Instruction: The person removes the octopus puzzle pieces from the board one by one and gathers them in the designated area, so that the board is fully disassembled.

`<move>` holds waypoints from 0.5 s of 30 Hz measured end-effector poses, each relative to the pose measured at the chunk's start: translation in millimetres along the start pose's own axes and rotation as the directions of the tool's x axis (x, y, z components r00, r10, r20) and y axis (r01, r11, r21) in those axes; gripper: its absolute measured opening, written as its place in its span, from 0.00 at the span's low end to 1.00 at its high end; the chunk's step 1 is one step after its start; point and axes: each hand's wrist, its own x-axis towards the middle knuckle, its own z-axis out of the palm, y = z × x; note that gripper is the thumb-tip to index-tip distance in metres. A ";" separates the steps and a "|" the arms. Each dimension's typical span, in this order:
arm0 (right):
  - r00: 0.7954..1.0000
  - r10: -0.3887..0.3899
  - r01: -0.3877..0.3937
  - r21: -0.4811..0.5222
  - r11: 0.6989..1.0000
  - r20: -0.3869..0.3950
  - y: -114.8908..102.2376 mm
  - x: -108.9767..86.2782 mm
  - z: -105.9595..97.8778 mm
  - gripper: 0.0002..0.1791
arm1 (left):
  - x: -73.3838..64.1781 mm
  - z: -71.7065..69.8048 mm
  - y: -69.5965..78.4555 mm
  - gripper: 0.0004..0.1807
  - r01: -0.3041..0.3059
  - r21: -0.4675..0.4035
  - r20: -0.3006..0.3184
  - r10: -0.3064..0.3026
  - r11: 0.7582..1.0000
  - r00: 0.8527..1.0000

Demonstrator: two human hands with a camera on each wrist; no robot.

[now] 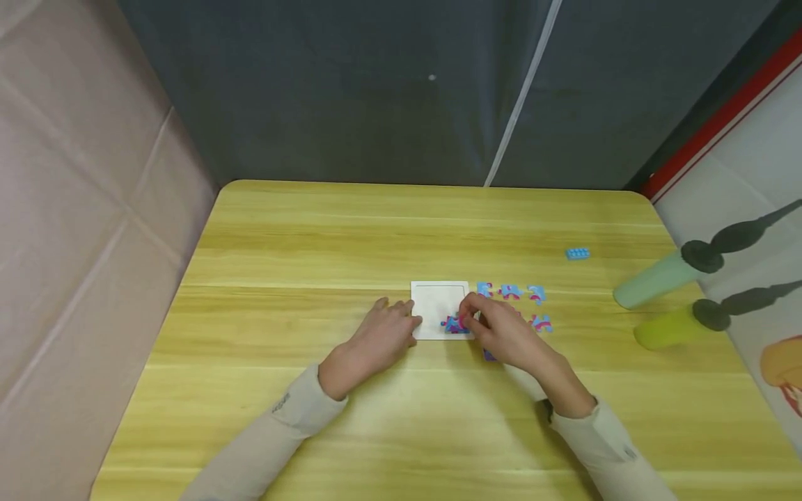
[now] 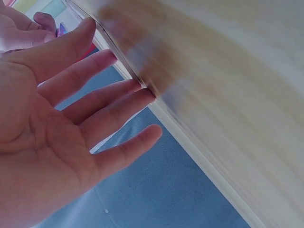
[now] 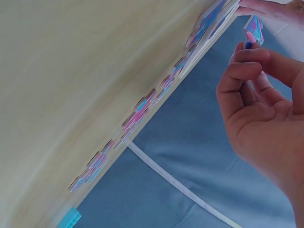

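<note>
A blue and pink jigsaw piece is pinched between the thumb and fingers of my right hand. It sits over the lower right of a white puzzle tray; in the right wrist view the piece is raised off the table. Along the tray's left edge lies my left hand, its fingers spread and holding nothing; the left wrist view shows its fingertips at the table surface. Loose jigsaw pieces lie right of the tray, some hidden behind my right hand.
A light blue toy brick lies farther back on the right of the wooden table. Near the right edge are a mint-green bottle and a yellow-green bottle, both with dark tops. A dark curtain hangs behind the table.
</note>
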 end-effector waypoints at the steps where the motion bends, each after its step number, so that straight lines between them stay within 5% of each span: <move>1: 1.000 -0.003 0.003 0.004 1.000 -0.006 1.3 -0.8 -0.4 0.05 | 0.1 -0.3 0.3 0.10 0.001 -0.003 0.003 -0.001 1.000 1.000; 15: 0.999 -0.041 0.041 0.061 0.997 -0.003 11.6 -8.9 -6.9 0.06 | 1.4 1.0 1.0 0.09 0.005 0.012 0.004 -0.005 1.000 1.000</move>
